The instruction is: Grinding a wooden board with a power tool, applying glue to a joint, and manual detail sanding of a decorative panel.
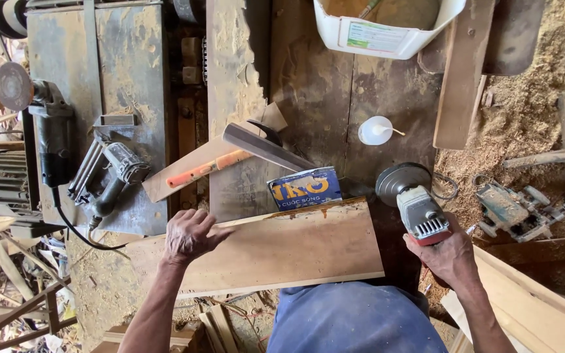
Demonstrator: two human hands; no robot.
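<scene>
A flat wooden board [289,252] lies across the dusty workbench [308,98] in front of me. My left hand [189,235] rests on the board's left end, fingers spread over its far edge. My right hand [449,255] grips the body of a grey and red angle grinder [413,199], whose round disc end sits just off the board's right end. A blue printed paper packet [305,188] lies against the board's far edge.
A hatchet with an orange handle [230,157] lies on a wood offcut. A second grinder [47,124] and a power tool [116,173] sit on the metal table at left. A white tub [380,29], small glue bottle [375,131], a router [514,209] and sawdust lie right.
</scene>
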